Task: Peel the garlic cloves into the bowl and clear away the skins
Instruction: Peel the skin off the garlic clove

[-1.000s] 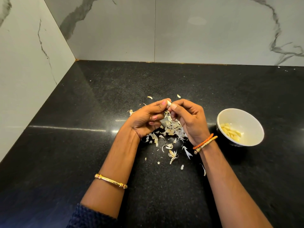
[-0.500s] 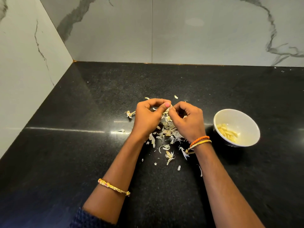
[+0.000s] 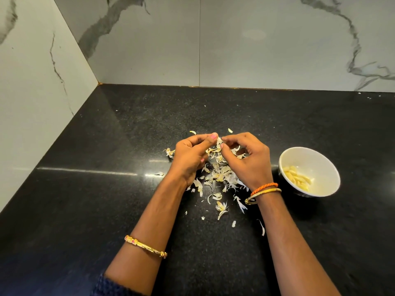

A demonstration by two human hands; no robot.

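My left hand (image 3: 190,154) and my right hand (image 3: 248,161) meet over the middle of the black counter. Between their fingertips they pinch one small pale garlic clove (image 3: 219,140), mostly hidden by the fingers. Under and in front of the hands lies a heap of papery garlic skins (image 3: 220,178), with loose bits scattered toward me. To the right stands a white bowl (image 3: 329,167) holding several peeled yellowish cloves (image 3: 298,179).
The black stone counter (image 3: 106,199) runs into a corner of white marble walls at the left (image 3: 32,103) and the back (image 3: 235,50). A few stray skin flakes (image 3: 170,152) lie left of my left hand.
Both hands have stayed together on the clove, with the fingers shifting slightly; my right hand's fingers have opened out a little. The view has drifted a bit.
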